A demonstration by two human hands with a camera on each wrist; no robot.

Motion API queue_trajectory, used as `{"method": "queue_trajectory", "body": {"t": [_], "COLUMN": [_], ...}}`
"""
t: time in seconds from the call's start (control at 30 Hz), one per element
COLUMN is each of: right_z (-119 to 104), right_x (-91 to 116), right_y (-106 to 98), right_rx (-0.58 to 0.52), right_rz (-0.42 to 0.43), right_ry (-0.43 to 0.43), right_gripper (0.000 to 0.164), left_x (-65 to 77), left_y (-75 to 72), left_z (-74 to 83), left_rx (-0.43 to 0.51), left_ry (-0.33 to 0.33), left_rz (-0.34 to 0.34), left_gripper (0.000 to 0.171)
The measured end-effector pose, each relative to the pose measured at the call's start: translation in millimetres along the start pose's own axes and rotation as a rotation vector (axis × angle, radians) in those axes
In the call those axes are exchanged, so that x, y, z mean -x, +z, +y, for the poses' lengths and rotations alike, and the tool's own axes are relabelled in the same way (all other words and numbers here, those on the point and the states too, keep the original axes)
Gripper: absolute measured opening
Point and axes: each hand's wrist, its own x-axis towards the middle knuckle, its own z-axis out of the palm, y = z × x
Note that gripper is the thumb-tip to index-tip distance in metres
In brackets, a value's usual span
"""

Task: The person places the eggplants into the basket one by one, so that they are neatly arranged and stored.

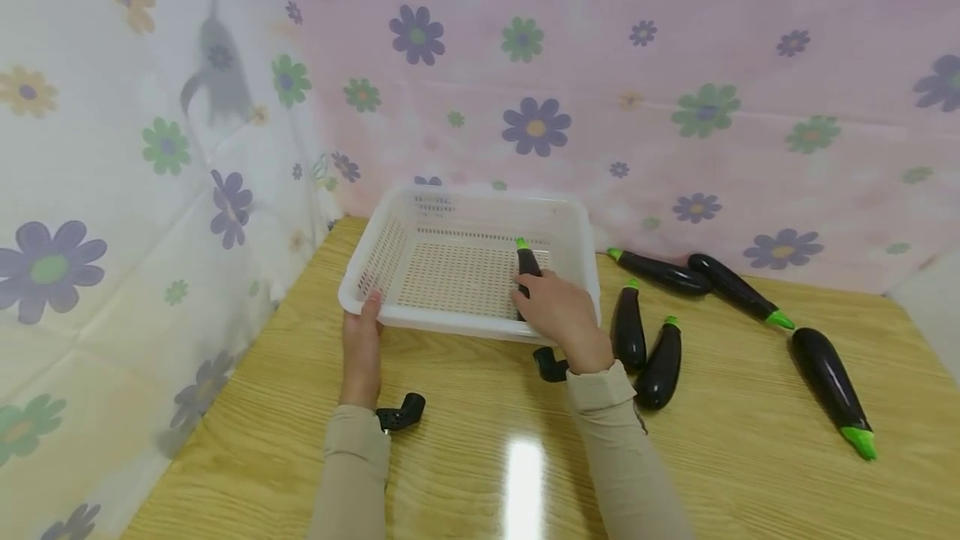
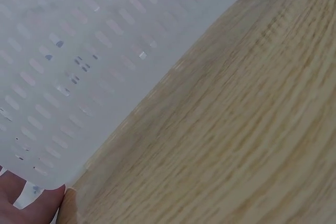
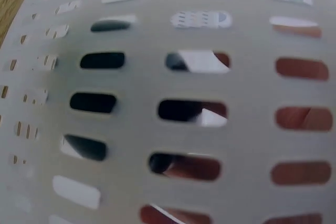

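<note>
A white plastic basket [image 1: 468, 319] with slotted walls stands on the table. My left hand [image 1: 362, 348] grips its near left corner, thumb over the rim; the left wrist view shows fingertips [image 2: 39, 208] at the basket's lower corner. Inside the basket, at its right side, my right hand [image 1: 558, 307] holds a dark eggplant [image 1: 528, 261] with its green stem end pointing away from me. From the right wrist camera, the basket wall [image 3: 252, 93] covers most of the view, and parts of the hand and the dark eggplant show only through its slots.
Right of the basket lie two eggplants [image 1: 628, 327] [image 1: 662, 365] side by side. Behind them, another eggplant [image 1: 663, 273] touches a further eggplant [image 1: 735, 283]. One more eggplant [image 1: 828, 382] lies far right on the wooden table [image 1: 465, 465]. A flowered cloth [image 1: 480, 65] hangs behind and left.
</note>
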Motion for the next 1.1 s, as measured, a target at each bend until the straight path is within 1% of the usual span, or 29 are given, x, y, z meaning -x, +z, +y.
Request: {"method": "queue_trajectory", "body": {"t": [0.23, 0.33, 0.43, 0.53, 0.63, 0.77, 0.87, 0.97, 1.1], "right_z": [0, 0, 0, -1, 1, 3, 5, 8, 13], "right_x": [6, 6, 5, 3, 4, 6, 7, 5, 5], "right_y": [3, 4, 3, 2, 3, 5, 6, 6, 5], "right_rx": [-0.042, -0.049, -0.046, -0.046, -0.070, -0.119, -0.155, -0.193, -0.256], "right_rz": [0.001, -0.009, -0.017, -0.001, 0.032, 0.089, 0.155, 0.257, 0.437], "right_ry": [0.016, 0.028, 0.043, 0.044, 0.032, 0.011, -0.005, -0.059, -0.158], "right_gripper": [0.042, 0.047, 0.049, 0.051, 0.049, 0.038, 0.039, 0.036, 0.029], "left_x": [3.9, 4.5, 2.7, 1.2, 3.1, 6.9, 7.9, 6.0, 2.5], "left_y": [0.4, -0.1, -0.3, -0.2, 1.2, 0.0, 0.1, 1.1, 4.1], "left_z": [-0.4, -0.3, 0.5, 2.2, 2.1, -1.3, -2.6, -2.0, 1.2], "left_rx": [0.011, 0.020, 0.024, 0.023, 0.005, -0.007, -0.011, -0.019, -0.029], "left_ry": [-0.033, -0.024, -0.003, 0.002, -0.012, -0.029, -0.018, 0.008, 0.015], "left_rz": [0.008, 0.003, -0.018, -0.030, -0.020, -0.006, -0.007, -0.002, 0.007], "left_gripper": [0.050, 0.049, 0.050, 0.050, 0.050, 0.052, 0.052, 0.052, 0.052]}}
